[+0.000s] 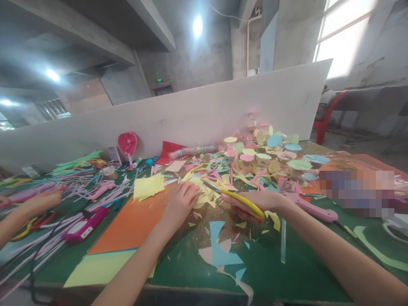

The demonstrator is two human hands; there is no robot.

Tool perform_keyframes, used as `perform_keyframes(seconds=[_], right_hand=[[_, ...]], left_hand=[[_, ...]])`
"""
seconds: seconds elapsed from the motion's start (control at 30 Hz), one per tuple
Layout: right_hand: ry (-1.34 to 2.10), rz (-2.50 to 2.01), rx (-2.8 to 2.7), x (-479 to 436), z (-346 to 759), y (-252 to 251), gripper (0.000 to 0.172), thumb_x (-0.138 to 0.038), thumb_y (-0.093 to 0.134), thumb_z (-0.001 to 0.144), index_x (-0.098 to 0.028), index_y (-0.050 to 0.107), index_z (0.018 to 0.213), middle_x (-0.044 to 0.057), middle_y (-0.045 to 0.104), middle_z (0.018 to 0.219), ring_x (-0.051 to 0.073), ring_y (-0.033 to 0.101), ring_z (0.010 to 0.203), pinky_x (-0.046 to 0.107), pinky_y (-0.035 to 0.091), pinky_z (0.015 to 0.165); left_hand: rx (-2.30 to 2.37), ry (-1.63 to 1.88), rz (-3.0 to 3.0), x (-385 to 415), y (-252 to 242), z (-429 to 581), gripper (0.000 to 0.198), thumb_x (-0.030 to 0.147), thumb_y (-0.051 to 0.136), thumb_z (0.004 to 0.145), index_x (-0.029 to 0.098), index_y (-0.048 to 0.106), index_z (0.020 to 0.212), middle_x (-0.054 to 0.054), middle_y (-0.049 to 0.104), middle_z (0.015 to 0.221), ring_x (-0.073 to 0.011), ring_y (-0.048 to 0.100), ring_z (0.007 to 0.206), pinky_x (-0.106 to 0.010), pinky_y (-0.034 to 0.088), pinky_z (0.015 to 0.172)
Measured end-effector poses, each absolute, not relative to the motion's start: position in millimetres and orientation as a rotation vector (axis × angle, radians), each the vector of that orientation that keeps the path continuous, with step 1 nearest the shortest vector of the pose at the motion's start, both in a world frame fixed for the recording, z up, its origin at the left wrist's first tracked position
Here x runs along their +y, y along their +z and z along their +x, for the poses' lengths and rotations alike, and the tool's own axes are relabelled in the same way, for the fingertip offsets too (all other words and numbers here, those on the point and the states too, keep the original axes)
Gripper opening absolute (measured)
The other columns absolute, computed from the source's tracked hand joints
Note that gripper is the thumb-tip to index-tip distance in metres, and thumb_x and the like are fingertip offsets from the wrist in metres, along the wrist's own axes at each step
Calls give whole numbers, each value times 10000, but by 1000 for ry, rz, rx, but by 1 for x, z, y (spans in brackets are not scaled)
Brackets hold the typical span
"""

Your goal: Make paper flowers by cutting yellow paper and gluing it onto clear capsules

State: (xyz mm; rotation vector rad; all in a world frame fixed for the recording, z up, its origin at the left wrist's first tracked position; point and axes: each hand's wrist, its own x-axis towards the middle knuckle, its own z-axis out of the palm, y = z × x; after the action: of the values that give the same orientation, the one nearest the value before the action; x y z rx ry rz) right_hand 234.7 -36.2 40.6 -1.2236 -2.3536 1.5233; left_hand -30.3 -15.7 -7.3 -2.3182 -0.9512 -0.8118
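Note:
My right hand (244, 203) is wrapped round the yellow handles of a pair of scissors (245, 199), whose blades point left toward my other hand. Closed at the fingertips, my left hand (183, 199) pinches a piece of pale yellow paper (198, 182) beside the blade tips; its outline is partly hidden. A stack of yellow paper squares (148, 187) lies left of that hand. Yellow paper scraps (212, 196) are strewn between and behind both hands. Nearer to me are cut blue paper offcuts (219, 250).
Paper-topped clear cups (264, 157) crowd the back right. A pink glue gun (310, 208) lies right of my right wrist. Orange sheets (127, 225) cover the table's left middle. Another person's hand (47, 199) is among pipe cleaners at the left. A white partition (191, 114) stands behind.

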Motion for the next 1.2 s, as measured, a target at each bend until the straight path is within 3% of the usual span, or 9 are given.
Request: perform_keyframes(seconds=[0.2, 0.63, 0.77, 1.0, 1.2], right_hand=[[1620, -1236, -2258, -30, 235, 35, 601, -769, 380, 836, -186, 461, 717, -39, 481, 596, 54, 394, 380, 203, 355, 365], [1742, -1195, -2201, -34, 237, 36, 569, -752, 404, 843, -193, 457, 748, -61, 434, 562, 59, 395, 382, 196, 344, 366], [1732, -1175, -2210, -35, 235, 38, 568, -749, 399, 845, -192, 458, 744, -52, 442, 569, 59, 369, 378, 203, 303, 354], [1654, -1124, -2202, -30, 229, 25, 583, -756, 430, 813, -189, 454, 679, -37, 468, 574, 70, 415, 409, 202, 357, 382], [1681, -1092, -2171, -28, 226, 18, 486, -636, 543, 795, -190, 445, 627, -39, 484, 496, 75, 422, 355, 212, 362, 358]], left_hand=[[-959, -832, -2365, -15, -8, -31, 98, 209, 465, 974, 192, 545, 1029, -61, 582, 985, -212, 554, 981, -357, 506, 850], [-1001, -843, -2413, -18, -6, -31, 110, 167, 412, 983, 201, 502, 1036, -48, 571, 1002, -190, 580, 994, -342, 511, 876], [-999, -834, -2403, -18, -7, -30, 97, 176, 410, 989, 196, 492, 1036, -55, 579, 1006, -193, 581, 1001, -349, 511, 878], [-1055, -846, -2428, -17, -8, -30, 116, 194, 390, 1001, 201, 499, 1042, -54, 584, 1016, -188, 583, 1008, -350, 506, 893], [-1028, -852, -2413, -17, -7, -30, 108, 189, 393, 1001, 194, 496, 1031, -55, 577, 1013, -181, 579, 1002, -330, 499, 889]])
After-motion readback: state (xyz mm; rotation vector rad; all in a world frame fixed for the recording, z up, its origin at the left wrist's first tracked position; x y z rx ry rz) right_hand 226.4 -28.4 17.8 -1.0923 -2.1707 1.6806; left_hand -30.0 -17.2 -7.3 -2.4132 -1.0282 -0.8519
